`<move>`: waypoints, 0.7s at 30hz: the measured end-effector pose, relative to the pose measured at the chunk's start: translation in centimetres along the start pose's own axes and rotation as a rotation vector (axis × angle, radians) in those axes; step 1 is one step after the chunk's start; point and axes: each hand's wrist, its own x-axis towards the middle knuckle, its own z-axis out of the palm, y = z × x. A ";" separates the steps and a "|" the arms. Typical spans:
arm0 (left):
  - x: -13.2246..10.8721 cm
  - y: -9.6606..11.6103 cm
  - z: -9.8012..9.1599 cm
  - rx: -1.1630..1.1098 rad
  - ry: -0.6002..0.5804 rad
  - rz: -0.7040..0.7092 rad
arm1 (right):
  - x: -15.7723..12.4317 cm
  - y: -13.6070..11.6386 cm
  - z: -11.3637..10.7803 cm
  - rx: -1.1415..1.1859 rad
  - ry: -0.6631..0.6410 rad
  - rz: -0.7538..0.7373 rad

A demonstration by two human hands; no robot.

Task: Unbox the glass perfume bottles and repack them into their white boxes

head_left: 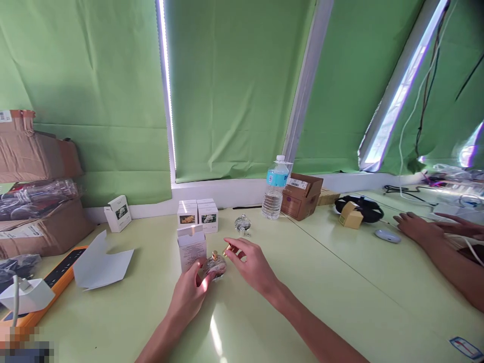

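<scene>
The left hand (186, 298), half curled, steadied a glass perfume bottle (215, 267) on the pale green table (333, 302) beside a white carton (191, 250); the right hand (251, 265) delicately pinched a small gold piece (228, 249).

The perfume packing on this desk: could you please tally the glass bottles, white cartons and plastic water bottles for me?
Glass perfume bottles: 2
White cartons: 4
Plastic water bottles: 1
Total: 7
</scene>
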 end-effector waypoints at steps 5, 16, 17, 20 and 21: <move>-0.1 0.1 0.1 0.026 -0.002 0.001 | 0.4 -1.4 1.3 0.076 0.043 -0.066; -0.3 -0.1 0.0 -0.032 0.004 0.044 | -0.2 -1.3 2.1 -0.044 -0.120 -0.101; -0.3 -0.1 0.0 -0.033 0.008 0.048 | -0.2 -1.4 2.0 -0.037 -0.131 -0.087; -0.3 -0.1 -0.1 -0.014 -0.001 0.077 | -0.5 -1.3 1.9 -0.002 -0.170 -0.040; -0.4 -0.1 -0.3 -0.004 -0.004 0.092 | -0.7 -1.1 1.8 0.006 -0.182 -0.020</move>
